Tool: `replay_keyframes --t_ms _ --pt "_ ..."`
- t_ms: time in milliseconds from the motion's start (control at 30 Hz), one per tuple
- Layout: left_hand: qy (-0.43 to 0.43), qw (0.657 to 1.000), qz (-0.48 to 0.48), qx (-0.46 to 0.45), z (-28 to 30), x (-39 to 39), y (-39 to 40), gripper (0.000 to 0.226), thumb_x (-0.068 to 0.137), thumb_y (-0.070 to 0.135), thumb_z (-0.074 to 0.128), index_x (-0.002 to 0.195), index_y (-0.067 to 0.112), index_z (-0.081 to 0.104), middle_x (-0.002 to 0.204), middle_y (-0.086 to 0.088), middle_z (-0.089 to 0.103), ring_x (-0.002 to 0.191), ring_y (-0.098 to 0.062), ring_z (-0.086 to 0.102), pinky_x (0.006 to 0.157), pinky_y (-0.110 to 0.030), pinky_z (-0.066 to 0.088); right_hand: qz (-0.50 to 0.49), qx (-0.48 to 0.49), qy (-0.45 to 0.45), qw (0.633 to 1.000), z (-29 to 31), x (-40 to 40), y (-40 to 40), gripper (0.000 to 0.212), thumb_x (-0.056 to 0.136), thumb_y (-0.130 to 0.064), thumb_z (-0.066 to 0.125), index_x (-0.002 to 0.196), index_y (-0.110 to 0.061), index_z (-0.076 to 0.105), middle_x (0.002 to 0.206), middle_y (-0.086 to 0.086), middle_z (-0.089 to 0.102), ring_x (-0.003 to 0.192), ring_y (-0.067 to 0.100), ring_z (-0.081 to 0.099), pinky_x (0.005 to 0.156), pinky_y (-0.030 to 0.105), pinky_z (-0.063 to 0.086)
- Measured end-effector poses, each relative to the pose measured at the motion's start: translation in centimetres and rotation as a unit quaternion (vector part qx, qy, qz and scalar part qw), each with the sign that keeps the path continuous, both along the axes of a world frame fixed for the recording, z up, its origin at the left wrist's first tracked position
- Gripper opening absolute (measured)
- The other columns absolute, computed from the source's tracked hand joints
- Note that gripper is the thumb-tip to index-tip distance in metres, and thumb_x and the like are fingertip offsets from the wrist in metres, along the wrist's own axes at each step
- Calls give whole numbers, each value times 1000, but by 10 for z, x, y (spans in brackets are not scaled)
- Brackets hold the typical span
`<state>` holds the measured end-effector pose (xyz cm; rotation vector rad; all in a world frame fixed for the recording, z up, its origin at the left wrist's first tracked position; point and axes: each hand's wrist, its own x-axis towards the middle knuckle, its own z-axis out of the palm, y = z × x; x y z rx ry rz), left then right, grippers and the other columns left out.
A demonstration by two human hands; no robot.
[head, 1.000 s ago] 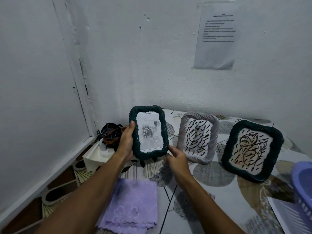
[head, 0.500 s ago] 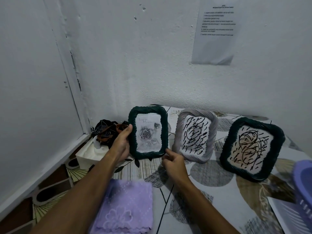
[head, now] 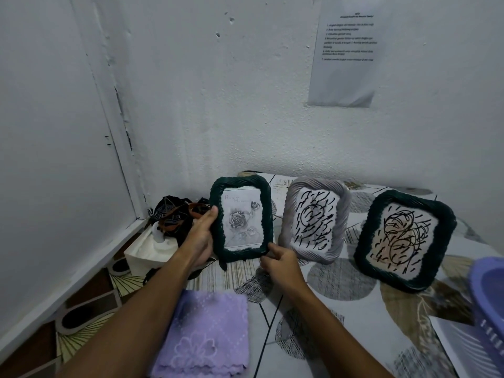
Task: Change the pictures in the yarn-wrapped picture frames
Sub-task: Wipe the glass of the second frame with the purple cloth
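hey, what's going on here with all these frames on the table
A person is holding a dark green yarn-wrapped frame upright at the left end of a row on the patterned table. The left hand grips its left edge, and the right hand pinches its bottom right corner. It shows a pencil rose drawing. Beside it stand a grey frame and another dark green frame, both with black scribbled pictures. A folded purple cloth lies in front.

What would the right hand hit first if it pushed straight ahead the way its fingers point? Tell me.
Probably the rose frame: the right hand already pinches its lower right corner. Past it, likely the grey frame; depth unclear.
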<state>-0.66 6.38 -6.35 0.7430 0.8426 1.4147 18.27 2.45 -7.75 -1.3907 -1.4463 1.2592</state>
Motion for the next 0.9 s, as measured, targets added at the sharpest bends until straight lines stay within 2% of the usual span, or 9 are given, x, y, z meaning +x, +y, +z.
replay_keyframes --t_ms 100,167,233,300,400,500,600,767,900 --pt "30 999 -11 -15 2 -2 -6 39 97 35 45 129 13 55 124 -15 64 114 -31 62 84 -48 56 8 12 -12 1000 5 -1 -3 53 90 3 50 143 -3 40 84 10 62 68 20 53 58 27 43" --pt "96 995 10 -21 4 -4 -15 34 99 31 46 123 11 58 121 -14 65 107 -30 64 77 -43 58 6 12 -12 1000 7 -1 -6 53 90 4 49 142 -2 39 93 15 65 76 26 60 65 34 50" --pt "160 986 47 -25 6 -7 -27 25 98 27 49 114 11 61 116 -13 65 98 -26 66 69 -36 58 2 12 -5 1000 9 1 -11 54 90 3 49 143 -3 39 91 9 64 74 21 58 70 35 49" --pt "188 978 79 -30 7 -13 -41 22 98 26 52 112 13 62 114 -10 66 97 -24 66 73 -34 56 3 8 9 1000 12 6 -17 53 91 1 51 142 -7 42 93 4 64 75 19 57 78 39 52" --pt "213 971 103 -44 14 -20 -66 19 97 27 55 112 17 61 117 -6 66 103 -25 63 87 -42 49 -4 -2 21 1000 17 18 -30 53 93 -4 54 143 -10 39 120 13 56 103 26 60 93 48 51" --pt "227 967 110 -47 23 -20 -92 29 95 26 57 122 14 56 120 -10 63 108 -29 61 92 -44 49 -8 32 6 999 24 33 -45 59 89 -1 55 144 -9 37 147 10 41 126 27 48 99 50 48" --pt "244 962 113 -42 31 -14 -111 26 94 27 59 117 17 58 119 -10 63 110 -30 61 92 -46 50 -29 52 25 998 29 51 -60 57 87 1 57 141 -8 42 139 10 51 104 23 59 86 41 55" --pt "254 962 99 -31 47 17 -116 27 94 26 59 117 13 60 114 -9 66 104 -29 63 85 -44 51 -78 59 47 994 40 87 -70 51 91 -1 54 140 -6 42 128 15 56 87 23 61 80 38 55" --pt "264 963 61 -12 56 64 -96 23 94 23 58 115 14 60 112 -9 66 99 -26 63 78 -39 52 -126 37 67 989 46 116 -59 42 94 -5 55 135 -8 48 120 13 60 91 37 67 74 51 57"
